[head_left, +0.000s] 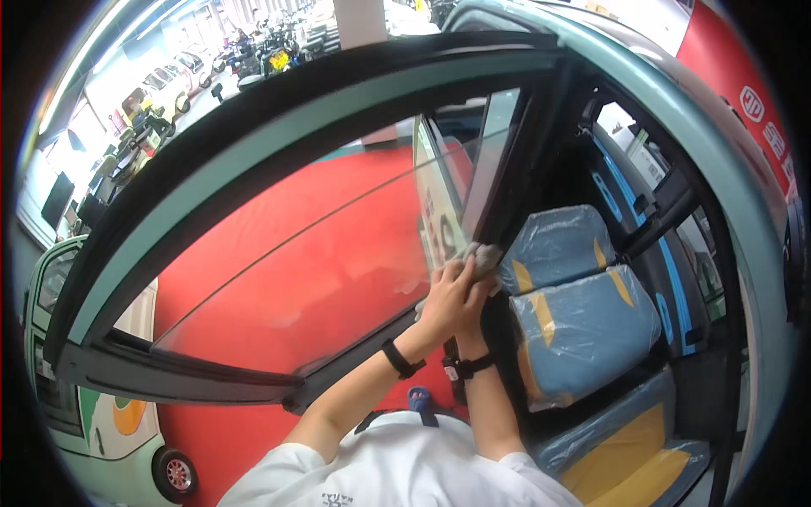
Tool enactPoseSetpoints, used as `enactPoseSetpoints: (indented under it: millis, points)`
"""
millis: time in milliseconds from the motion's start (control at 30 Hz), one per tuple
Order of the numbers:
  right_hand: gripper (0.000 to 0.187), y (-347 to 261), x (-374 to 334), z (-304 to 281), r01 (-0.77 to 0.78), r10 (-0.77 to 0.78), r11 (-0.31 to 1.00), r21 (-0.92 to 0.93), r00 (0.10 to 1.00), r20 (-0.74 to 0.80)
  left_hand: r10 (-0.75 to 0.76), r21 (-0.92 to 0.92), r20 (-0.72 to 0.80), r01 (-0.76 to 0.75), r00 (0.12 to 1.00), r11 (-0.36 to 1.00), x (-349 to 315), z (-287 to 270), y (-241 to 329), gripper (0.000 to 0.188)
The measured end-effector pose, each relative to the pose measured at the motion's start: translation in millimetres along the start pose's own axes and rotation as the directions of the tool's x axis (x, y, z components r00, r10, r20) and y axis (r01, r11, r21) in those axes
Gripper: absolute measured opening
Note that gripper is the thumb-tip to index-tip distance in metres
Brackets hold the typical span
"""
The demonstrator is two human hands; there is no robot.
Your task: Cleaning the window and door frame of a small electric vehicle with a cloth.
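Note:
A vehicle door with a pale green frame (279,139) and black trim stands open in front of me. Its half-lowered window glass (329,245) shows a thin upper edge. At the window's lower right corner, a crumpled grey cloth (482,256) sticks out past my fingers. My left hand (445,294) has its fingers bent over the cloth against the door. Close beside it, partly covered by it, my right hand (476,297) also closes on the cloth. Dark bands circle both wrists.
Right of the door are blue and yellow seats (583,334) wrapped in clear plastic. A red floor covering (228,439) spreads below. Another small pale green vehicle (114,431) stands at left. Motorbikes (279,51) line the back, and a red panel (735,63) rises at far right.

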State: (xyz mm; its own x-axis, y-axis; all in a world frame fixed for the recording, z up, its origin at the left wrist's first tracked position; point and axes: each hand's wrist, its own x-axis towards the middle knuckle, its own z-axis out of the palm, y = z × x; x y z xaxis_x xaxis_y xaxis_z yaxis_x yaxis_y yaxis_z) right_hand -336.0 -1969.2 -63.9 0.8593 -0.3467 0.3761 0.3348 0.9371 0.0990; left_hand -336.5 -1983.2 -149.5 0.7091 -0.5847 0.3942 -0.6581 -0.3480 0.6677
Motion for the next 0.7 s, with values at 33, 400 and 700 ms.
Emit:
enactPoseSetpoints:
  millis: [33, 400, 700]
  points:
    - [0.055, -11.6, 13.5, 3.0, -0.01, 0.01, 1.0, 0.014, 1.0, -0.002, 0.073, -0.027, -0.023, -0.073, 0.997, 0.997, 16.9, -16.7, 24.1, 0.062]
    - [0.054, 10.2, 56.0, 20.9, -0.382, 0.383, 0.886, 0.264, 0.922, 0.048, 0.367, -0.001, -0.498, -0.424, 0.786, 0.906, 55.0, -175.2, 123.9, 0.067]
    - [0.053, 104.2, -10.5, -24.5, -0.718, 0.825, 0.404, 0.567, 0.554, 0.114, 0.325, 0.135, -0.646, -0.316, 0.69, 0.939, -62.4, -239.8, 78.7, 0.063]
